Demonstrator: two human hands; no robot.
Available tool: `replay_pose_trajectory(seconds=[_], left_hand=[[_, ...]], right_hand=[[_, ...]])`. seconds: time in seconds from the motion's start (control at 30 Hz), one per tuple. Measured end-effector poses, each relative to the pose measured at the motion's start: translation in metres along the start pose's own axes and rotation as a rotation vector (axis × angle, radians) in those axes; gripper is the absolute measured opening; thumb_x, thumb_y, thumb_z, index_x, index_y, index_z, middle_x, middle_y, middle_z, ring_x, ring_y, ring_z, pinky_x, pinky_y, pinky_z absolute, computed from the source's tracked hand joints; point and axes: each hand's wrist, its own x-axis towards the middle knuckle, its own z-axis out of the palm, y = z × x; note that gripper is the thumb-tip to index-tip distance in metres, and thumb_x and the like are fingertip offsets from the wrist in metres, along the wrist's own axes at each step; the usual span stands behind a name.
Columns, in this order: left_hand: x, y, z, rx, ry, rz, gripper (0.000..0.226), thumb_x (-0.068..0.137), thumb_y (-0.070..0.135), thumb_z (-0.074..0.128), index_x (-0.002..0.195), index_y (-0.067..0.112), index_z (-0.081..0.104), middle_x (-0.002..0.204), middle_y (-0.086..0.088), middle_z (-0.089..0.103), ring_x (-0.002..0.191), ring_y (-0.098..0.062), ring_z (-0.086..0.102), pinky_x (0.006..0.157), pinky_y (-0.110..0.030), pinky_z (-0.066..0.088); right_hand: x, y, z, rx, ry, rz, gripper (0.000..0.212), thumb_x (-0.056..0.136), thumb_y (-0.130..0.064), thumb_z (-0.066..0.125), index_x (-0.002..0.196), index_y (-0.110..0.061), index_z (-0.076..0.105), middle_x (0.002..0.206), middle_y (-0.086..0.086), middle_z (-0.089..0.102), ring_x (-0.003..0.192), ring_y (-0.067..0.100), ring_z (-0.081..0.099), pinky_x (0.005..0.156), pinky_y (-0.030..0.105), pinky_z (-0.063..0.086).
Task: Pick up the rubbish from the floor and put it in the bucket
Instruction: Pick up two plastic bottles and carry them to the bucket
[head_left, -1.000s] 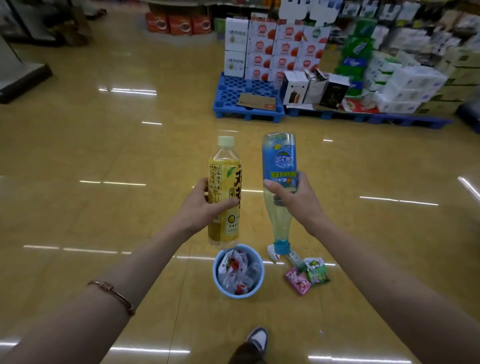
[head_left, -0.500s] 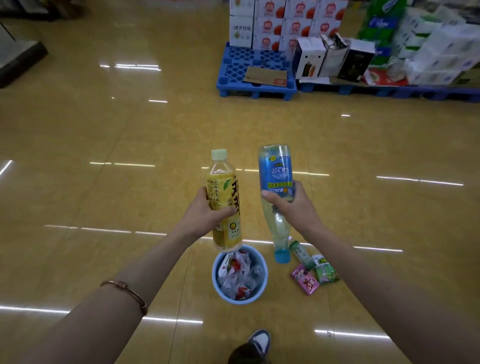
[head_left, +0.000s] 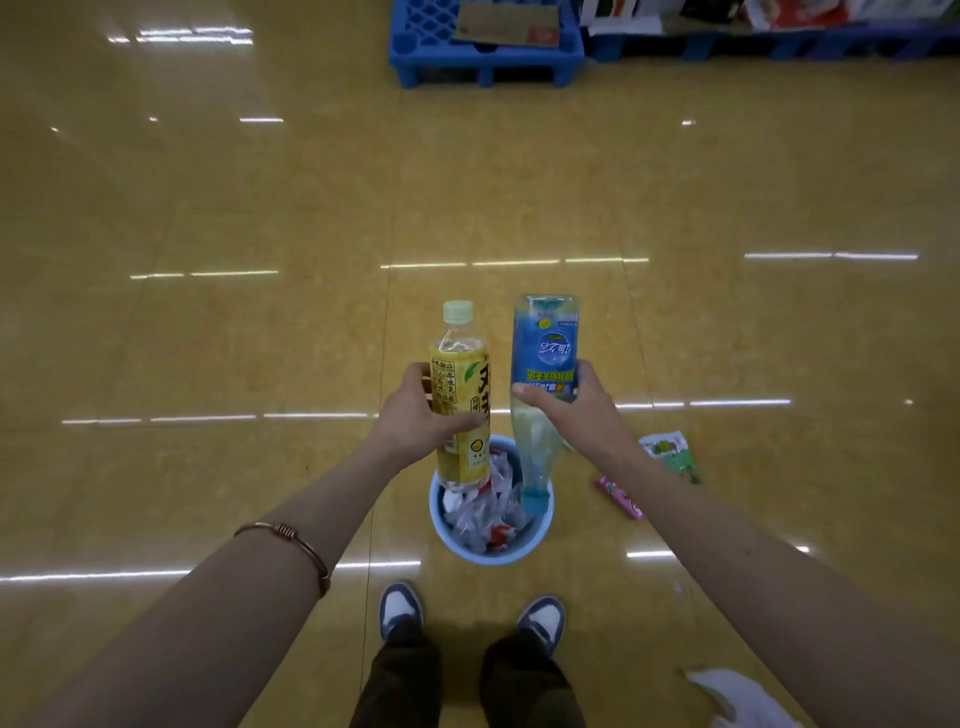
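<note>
- Head view: left hand (head_left: 421, 423) grips upright tea bottle (head_left: 460, 400), now above blue bucket (head_left: 491, 556)
- Right hand (head_left: 574, 415) grips inverted blue-labelled bottle (head_left: 543, 353), cap now over bucket

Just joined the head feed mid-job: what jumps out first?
Two bottles held above the blue bucket: a yellow bottle upright in the left hand, a blue-labelled bottle cap-down in the right hand. The bucket holds crumpled rubbish; a green wrapper and a pink wrapper lie on the floor to its right.

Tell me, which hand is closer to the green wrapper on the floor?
Right. The right hand, gripping the blue bottle, is just left of the green wrapper; the left hand, gripping the yellow bottle, is farther left.
</note>
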Motion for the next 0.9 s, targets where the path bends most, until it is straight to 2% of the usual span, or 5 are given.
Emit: replay_pose_trajectory(seconds=[0.2,0.47,0.63,0.77,0.9], left_hand=[[0.050,-0.067,0.037,0.067,-0.064,-0.057,0.078,0.066,0.029,0.084,0.128,0.010,0.040,0.120,-0.004,0.057,0.093,-0.015,0.053,0.077,-0.028,0.044],[0.108,-0.165,0.104,0.186,-0.102,-0.101,0.074,0.066,0.025,0.084,0.126,0.006,0.044,0.123,-0.009,0.059,0.108,-0.024,0.057,0.078,-0.027,0.043],[0.141,-0.219,0.143,0.200,-0.100,-0.123,0.074,0.066,0.024,0.084,0.126,0.006,0.043,0.123,-0.010,0.058,0.110,-0.027,0.056,0.077,-0.028,0.043],[0.159,-0.257,0.171,0.184,-0.102,-0.150,0.077,0.069,0.024,0.082,0.130,0.007,0.037,0.128,-0.012,0.055,0.113,-0.029,0.055,0.086,-0.037,0.048],[0.175,-0.277,0.186,0.147,-0.093,-0.173,0.073,0.073,0.022,0.079,0.128,0.007,0.035,0.126,-0.014,0.057,0.111,-0.030,0.058,0.084,-0.037,0.050]], right_hand=[[0.040,0.076,0.034,-0.024,0.016,0.089,0.056,0.078,-0.043,0.073,0.120,-0.023,0.043,0.097,-0.019,0.055,0.087,-0.002,0.054,0.071,0.020,0.044],[0.089,0.199,0.094,-0.036,0.042,0.176,0.067,0.073,-0.039,0.078,0.125,-0.016,0.044,0.109,-0.006,0.061,0.099,0.014,0.062,0.086,0.036,0.053],[0.114,0.260,0.129,-0.086,0.040,0.185,0.072,0.075,-0.032,0.079,0.131,-0.012,0.039,0.109,-0.008,0.055,0.097,0.009,0.054,0.078,0.024,0.042],[0.133,0.303,0.150,-0.105,0.010,0.242,0.074,0.072,-0.035,0.081,0.130,-0.012,0.041,0.117,-0.005,0.059,0.107,0.013,0.058,0.088,0.033,0.049],[0.146,0.332,0.163,-0.146,-0.047,0.340,0.075,0.070,-0.044,0.080,0.126,-0.009,0.046,0.116,0.002,0.062,0.105,0.018,0.060,0.081,0.029,0.048]])
